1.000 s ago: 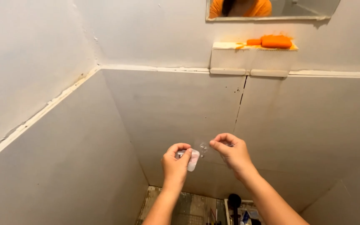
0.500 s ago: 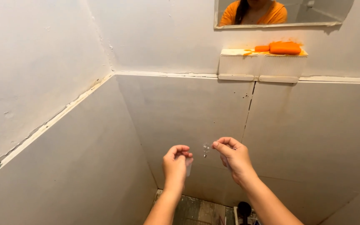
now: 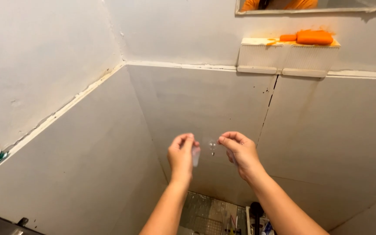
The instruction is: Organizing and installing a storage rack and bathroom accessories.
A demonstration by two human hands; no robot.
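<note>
While both hands are hovering in front of the grey wall panel (image 3: 205, 104), the left hand (image 3: 181, 156) is pinching a small translucent strip (image 3: 195, 156) between thumb and fingers, closed on it, the strip's long axis standing roughly upright. The right hand (image 3: 239, 153) is holding its thumb and forefinger pressed together at the edge of a small clear hook (image 3: 213, 146), which is sitting between the two hands, just beside the right fingertips and a little farther from the left. Whether the hook is already sticking to the panel or hanging from a clear film in the right fingers is hard to make out; it is nearly see-through. Above, an orange brush (image 3: 312, 37) is lying on a white shelf (image 3: 288, 58), and the mirror (image 3: 310, 6) is cut off at the top edge.
</note>
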